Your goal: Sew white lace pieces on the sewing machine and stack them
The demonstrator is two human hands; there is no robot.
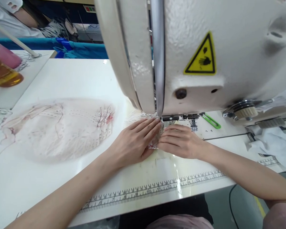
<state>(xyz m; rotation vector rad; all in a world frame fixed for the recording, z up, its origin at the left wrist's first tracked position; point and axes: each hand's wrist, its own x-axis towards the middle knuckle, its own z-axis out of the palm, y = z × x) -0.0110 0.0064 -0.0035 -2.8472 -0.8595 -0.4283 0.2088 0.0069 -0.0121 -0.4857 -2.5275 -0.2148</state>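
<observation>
My left hand lies flat, fingers stretched out, pressing a small piece of white lace fabric onto the sewing table just in front of the presser foot. My right hand rests beside it, fingers together and extended, touching the same lace from the right. The needle area is mostly hidden under the large cream sewing machine head, which fills the upper right.
A pile of pale lace pieces with red trim lies on the white table to the left. A measuring tape runs along the front edge. A green clip sits by the machine. Amber bottle far left; white cloth right.
</observation>
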